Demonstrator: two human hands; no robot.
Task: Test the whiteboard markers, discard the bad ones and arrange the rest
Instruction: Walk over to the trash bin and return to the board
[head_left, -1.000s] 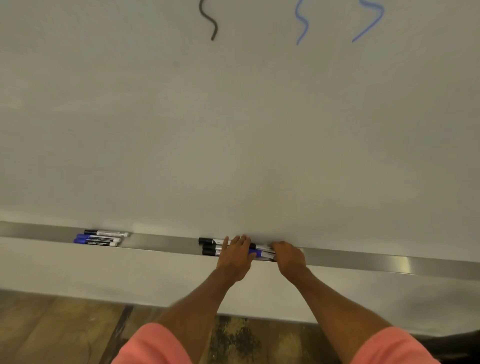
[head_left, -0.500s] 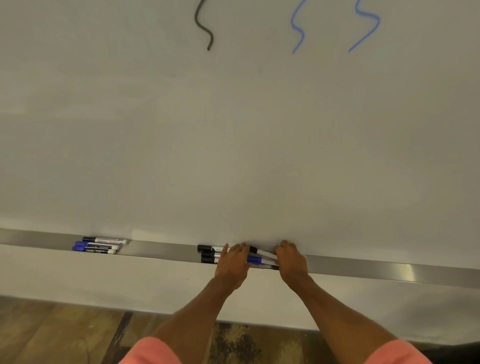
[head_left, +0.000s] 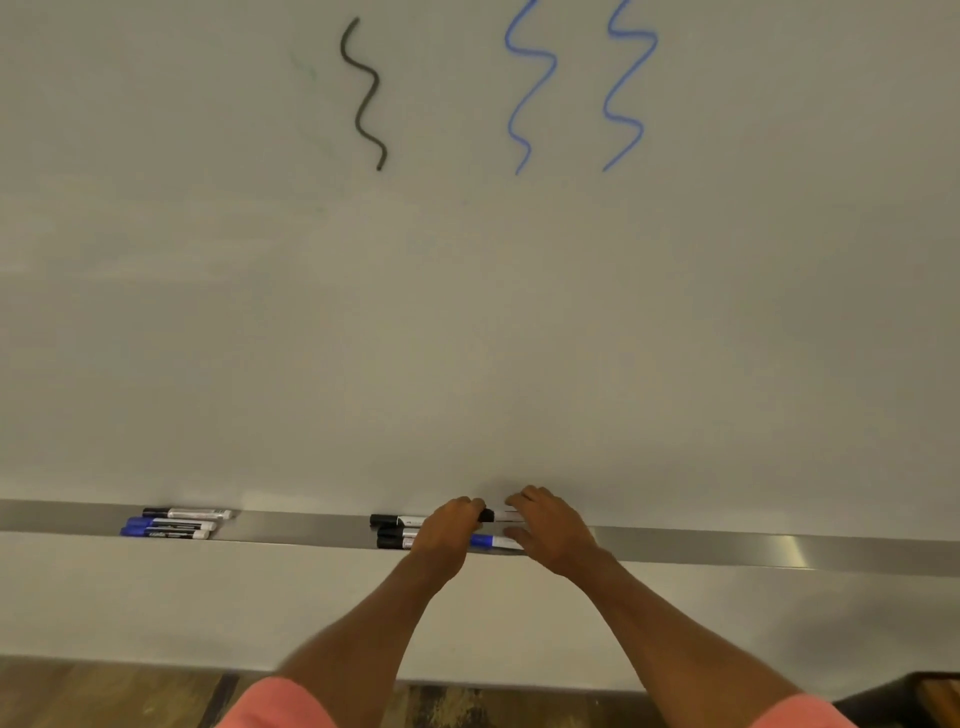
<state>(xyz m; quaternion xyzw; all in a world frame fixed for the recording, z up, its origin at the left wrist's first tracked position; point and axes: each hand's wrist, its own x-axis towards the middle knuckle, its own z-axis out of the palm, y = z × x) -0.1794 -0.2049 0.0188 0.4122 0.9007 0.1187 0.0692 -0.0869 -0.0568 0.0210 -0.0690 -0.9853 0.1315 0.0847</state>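
Observation:
The whiteboard (head_left: 467, 322) carries one black squiggle (head_left: 364, 93) and two blue squiggles (head_left: 530, 88). Along its bottom runs a metal tray (head_left: 727, 553). Mid-tray lies a bunch of markers with black caps (head_left: 390, 532) pointing left, and a blue marker (head_left: 487, 541) beside them. My left hand (head_left: 448, 532) and my right hand (head_left: 553, 527) sit over this bunch. Between them a black-capped marker (head_left: 493, 515) is held close to the board: my left fingers curl round its cap end, my right fingers round its white barrel.
Three more markers (head_left: 174, 522), one black and two blue, lie together further left in the tray. A faint greenish trace (head_left: 311, 104) shows left of the black squiggle. Wooden floor (head_left: 104, 696) runs below the board, with a dark object (head_left: 914, 701) at the bottom right.
My hands went from lying flat on the bunch to curling round one black-capped marker, which now sits higher against the board. The view has tilted up, showing more of the squiggles.

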